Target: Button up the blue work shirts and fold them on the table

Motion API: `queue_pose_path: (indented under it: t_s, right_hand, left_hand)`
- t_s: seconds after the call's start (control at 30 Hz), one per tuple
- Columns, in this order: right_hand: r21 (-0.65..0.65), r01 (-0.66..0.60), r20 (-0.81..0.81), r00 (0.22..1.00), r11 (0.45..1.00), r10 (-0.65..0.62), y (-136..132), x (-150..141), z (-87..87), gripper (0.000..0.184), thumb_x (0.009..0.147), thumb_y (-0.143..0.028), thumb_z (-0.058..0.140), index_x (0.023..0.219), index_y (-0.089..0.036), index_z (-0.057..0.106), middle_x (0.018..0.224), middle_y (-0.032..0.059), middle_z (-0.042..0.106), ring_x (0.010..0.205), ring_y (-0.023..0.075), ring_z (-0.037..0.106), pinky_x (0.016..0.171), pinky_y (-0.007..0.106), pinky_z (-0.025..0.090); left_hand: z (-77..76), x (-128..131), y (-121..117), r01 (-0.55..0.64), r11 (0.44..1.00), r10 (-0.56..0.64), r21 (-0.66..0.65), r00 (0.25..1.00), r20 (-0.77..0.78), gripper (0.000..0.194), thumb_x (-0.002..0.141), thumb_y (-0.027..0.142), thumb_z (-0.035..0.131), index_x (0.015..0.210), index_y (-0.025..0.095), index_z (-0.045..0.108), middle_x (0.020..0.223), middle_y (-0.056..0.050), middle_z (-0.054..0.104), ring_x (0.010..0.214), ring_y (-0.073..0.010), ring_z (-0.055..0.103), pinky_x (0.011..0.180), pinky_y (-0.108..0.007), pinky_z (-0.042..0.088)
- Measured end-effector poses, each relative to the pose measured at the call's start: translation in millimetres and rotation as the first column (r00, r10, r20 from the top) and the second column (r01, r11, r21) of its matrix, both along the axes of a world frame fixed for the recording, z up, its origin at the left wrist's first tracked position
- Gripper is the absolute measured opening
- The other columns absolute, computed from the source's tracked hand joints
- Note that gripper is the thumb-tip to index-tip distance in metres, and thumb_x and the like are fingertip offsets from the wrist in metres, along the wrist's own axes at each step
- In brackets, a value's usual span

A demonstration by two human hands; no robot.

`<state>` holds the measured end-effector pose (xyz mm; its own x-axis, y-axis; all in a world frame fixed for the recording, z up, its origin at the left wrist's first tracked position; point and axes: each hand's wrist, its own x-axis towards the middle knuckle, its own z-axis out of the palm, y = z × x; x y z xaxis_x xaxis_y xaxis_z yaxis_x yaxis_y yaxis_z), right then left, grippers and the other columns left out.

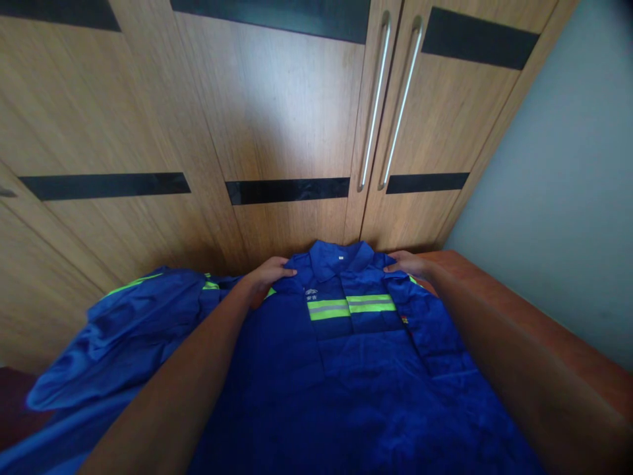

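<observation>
Under both hands, the jacket (346, 356) is lying flat; left hand (270, 272) and right hand (408, 264) are pinching its shoulders. Loose sleeve (123, 330), left of the left hand, is risking bunching or sliding off.

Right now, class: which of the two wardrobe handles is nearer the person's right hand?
The right-hand handle of the pair, on the door beside the grey wall. The right hand rests on the shirt shoulder below it; the other handle lies further left.
</observation>
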<state>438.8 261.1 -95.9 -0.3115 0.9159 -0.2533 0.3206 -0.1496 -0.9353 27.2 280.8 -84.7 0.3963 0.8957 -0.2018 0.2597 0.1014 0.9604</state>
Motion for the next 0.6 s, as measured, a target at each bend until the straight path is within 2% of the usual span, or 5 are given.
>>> queue_pose_path:
  t_s: [0.13,0.3,0.37,0.47,0.6]
  right_hand:
    - [0.110,0.099,-0.018,0.995,0.989,-0.098,-10.8,1.6,10.2,0.038,0.058,-0.036,0.081,0.087,-0.015,0.070,0.083,0.0045,0.074,0.077,0.0218,0.069,0.081,0.037,0.054]
    - [0.294,0.131,0.006,0.990,0.947,-0.139,-53.2,2.8,46.7,0.044,0.065,-0.047,0.075,0.096,-0.016,0.069,0.088,0.0041,0.074,0.082,0.0237,0.068,0.081,0.038,0.054]
    - [0.402,0.111,0.057,0.988,0.909,-0.146,-83.1,5.2,61.6,0.042,0.071,-0.049,0.070,0.097,-0.016,0.069,0.091,0.0045,0.073,0.084,0.0248,0.067,0.081,0.038,0.054]
    - [0.582,0.064,0.183,0.961,0.811,-0.207,-142.1,9.9,69.6,0.034,0.080,-0.045,0.062,0.101,-0.019,0.069,0.098,0.0043,0.072,0.090,0.0258,0.066,0.083,0.037,0.053]
    - [0.643,-0.112,0.429,0.872,0.757,-0.235,-230.6,17.9,40.6,0.026,0.084,-0.031,0.054,0.103,-0.026,0.071,0.100,0.0033,0.073,0.091,0.0266,0.068,0.083,0.039,0.055]
  left_hand:
    - [12.8,0.0,-7.9,-0.011,0.997,0.010,0.081,1.000,0.017,0.035,0.056,0.038,0.080,0.075,0.011,0.069,0.071,-0.007,0.072,0.065,-0.0204,0.066,0.070,-0.035,0.052]
    - [54.4,2.4,-48.7,-0.025,0.950,0.036,0.312,0.999,-0.029,0.033,0.067,0.043,0.073,0.082,0.014,0.070,0.078,-0.005,0.072,0.074,-0.0219,0.066,0.073,-0.032,0.051]
    - [72.2,1.9,-82.1,0.015,0.856,0.085,0.517,0.982,-0.169,0.031,0.076,0.045,0.063,0.083,0.016,0.070,0.080,-0.003,0.072,0.077,-0.0225,0.065,0.073,-0.031,0.051]
    - [83.2,-2.2,-147.6,0.219,0.689,0.140,0.691,0.895,-0.423,0.028,0.086,0.038,0.051,0.091,0.019,0.071,0.088,-0.003,0.072,0.083,-0.0222,0.065,0.080,-0.031,0.050]
    - [52.7,-12.0,-232.4,0.497,0.473,0.110,0.727,0.785,-0.609,0.039,0.087,0.017,0.040,0.116,0.026,0.064,0.114,-0.004,0.069,0.106,-0.0198,0.062,0.097,-0.035,0.044]
